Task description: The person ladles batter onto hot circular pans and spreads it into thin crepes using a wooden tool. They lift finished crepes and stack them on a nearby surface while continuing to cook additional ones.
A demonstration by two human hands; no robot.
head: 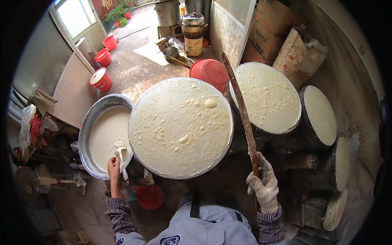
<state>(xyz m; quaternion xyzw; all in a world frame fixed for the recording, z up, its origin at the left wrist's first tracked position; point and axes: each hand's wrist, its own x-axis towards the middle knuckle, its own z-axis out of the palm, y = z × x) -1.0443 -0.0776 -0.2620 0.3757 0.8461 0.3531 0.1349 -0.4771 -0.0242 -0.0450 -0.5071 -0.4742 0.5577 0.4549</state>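
My bare left hand [113, 167] holds a metal ladle [123, 167] by its handle. The ladle's bowl is over the near right part of a large metal basin [84, 144] of pale batter [105, 134]. My right hand [264, 185], in a stained knit glove, grips a long, slightly curved wooden spreader [242, 101] coated with batter, which points up and away. Between my hands lies a round griddle, its grey rim [196, 177] just showing under a thin pale sheet of batter [171, 122] with several raised bubbles.
More round griddles bearing pale sheets [266, 98] curve around my right side. A red plastic basket [209, 73] sits behind the middle griddle. Red buckets [101, 80] line the left wall. A steamer pot [193, 23], cardboard boxes [269, 33] and a paper sack [298, 58] stand farther back.
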